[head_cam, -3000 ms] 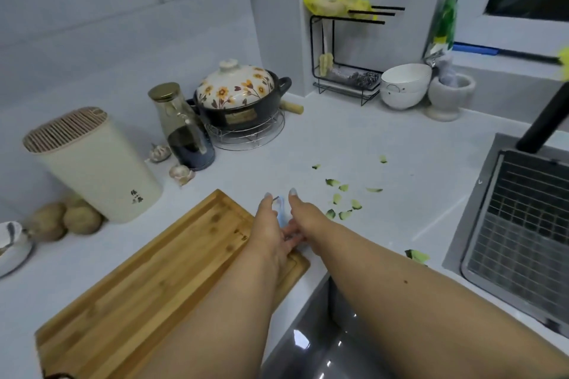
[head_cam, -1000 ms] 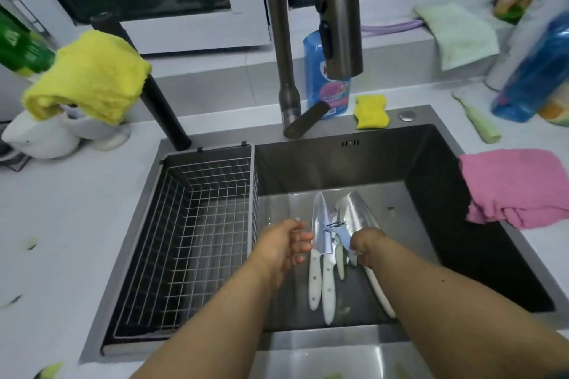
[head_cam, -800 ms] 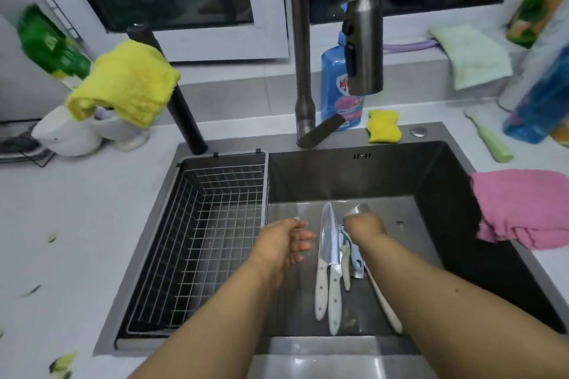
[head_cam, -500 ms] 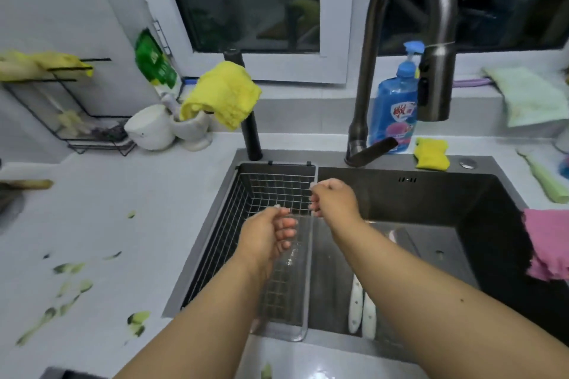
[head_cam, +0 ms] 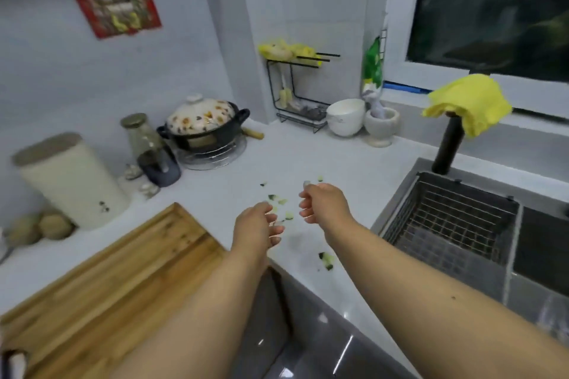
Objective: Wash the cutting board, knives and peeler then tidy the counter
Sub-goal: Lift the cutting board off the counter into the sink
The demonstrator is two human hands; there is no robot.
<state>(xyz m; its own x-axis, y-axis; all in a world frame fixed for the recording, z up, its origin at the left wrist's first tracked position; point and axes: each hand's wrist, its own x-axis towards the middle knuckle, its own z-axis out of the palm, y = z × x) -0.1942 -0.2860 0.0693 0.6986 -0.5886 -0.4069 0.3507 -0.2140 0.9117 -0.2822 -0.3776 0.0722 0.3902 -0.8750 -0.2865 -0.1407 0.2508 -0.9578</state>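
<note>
So the wooden cutting board (head_cam: 101,280) is the thing nearest the camera, lying flat on the white surface (head_cam: 354,169) and running off the bottom left corner of the view. Just past the board's far right corner the left hand (head_cam: 257,229) hangs over the surface with its fingers (head_cam: 275,229) loosely curled, holding nothing. The right hand (head_cam: 323,203) is just beyond and to the right of it, also empty, fingers half curled with one fingertip poking up. Between and around the two hands there's a scatter of green vegetable scraps (head_cam: 278,201) on the surface, plus one bigger bit (head_cam: 326,260) nearer the front edge, right of the board. Further right of the board the sink (head_cam: 397,212) starts, with a wire basket (head_cam: 446,224) sitting in its left side; I can't see any knives or peeler from here. Behind the board's left end are a couple of potatoes (head_cam: 40,229) and a cream knife block (head_cam: 70,178), then a glass bottle (head_cam: 151,151) with dark liquid in it. Beyond that sits a black pot with a flowery lid (head_cam: 203,123) on a wire trivet. Farthest back from the board, near the wall corner, are a black rack (head_cam: 295,92), a white bowl (head_cam: 345,115) and a stone mortar (head_cam: 381,126), and a yellow cloth (head_cam: 468,103) draped on a black post behind the sink.
</note>
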